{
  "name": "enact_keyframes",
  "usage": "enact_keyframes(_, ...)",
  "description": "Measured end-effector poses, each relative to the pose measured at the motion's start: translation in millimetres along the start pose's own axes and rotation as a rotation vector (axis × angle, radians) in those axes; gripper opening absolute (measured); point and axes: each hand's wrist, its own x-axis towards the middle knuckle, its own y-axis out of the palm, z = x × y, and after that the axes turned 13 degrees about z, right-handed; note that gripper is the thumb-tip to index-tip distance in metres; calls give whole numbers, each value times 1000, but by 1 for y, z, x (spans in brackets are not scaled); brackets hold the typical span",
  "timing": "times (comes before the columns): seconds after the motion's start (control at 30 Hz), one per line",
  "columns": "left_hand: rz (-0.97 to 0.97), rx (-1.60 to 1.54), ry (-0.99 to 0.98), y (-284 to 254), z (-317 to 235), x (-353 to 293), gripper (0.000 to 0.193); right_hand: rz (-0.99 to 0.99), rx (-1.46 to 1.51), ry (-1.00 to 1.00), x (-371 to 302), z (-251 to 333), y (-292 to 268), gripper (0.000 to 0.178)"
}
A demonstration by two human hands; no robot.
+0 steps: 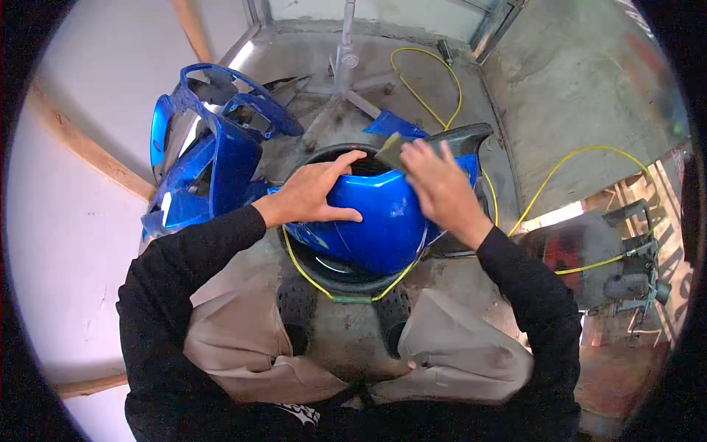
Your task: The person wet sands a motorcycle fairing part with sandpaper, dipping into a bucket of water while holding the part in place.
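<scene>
A glossy blue motorcycle fairing panel (375,221) rests across the black bucket (335,286) between my feet. My left hand (317,188) steadies its left side, thumb on the blue surface and fingers over the far edge. At the panel's far right edge is my right hand (438,184), slightly blurred. Its fingers press an olive-coloured pad or folded sheet (394,149), partly hidden under them; I cannot make out its exact kind. Small pale marks show on the panel near the right hand.
More blue fairing parts (213,155) lie on the left. Beyond the bucket are a blue piece (398,124), a dark plastic part (464,136) and a metal stand (345,66). A yellow hose (567,155) runs to an air compressor (589,258) on the right.
</scene>
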Motion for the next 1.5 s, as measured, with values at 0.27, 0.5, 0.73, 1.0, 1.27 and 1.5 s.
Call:
enact_keyframes(0.27, -31, 29, 43, 1, 3, 0, 116, 161, 69, -344, -8, 10, 9, 51)
enact_keyframes(0.5, -13, 30, 8, 3, 3, -1, 116, 9, -62, -10, -6, -2, 1, 51)
enact_keyframes(0.73, -21, 31, 9, 2, 2, 0, 116, 128, 100, -245, -12, 7, 9, 50)
enact_keyframes(1.0, 18, 27, -31, 2, 3, 0, 115, 85, 32, -185, -9, 12, 6, 51)
enact_keyframes(1.27, 0, 14, -7, 1, 2, -1, 116, 32, -17, 32, -1, -10, -6, 50)
enact_keyframes(1.5, 11, -22, -18, 2, 1, 0, 111, 124, 73, -244, -13, 1, 11, 50)
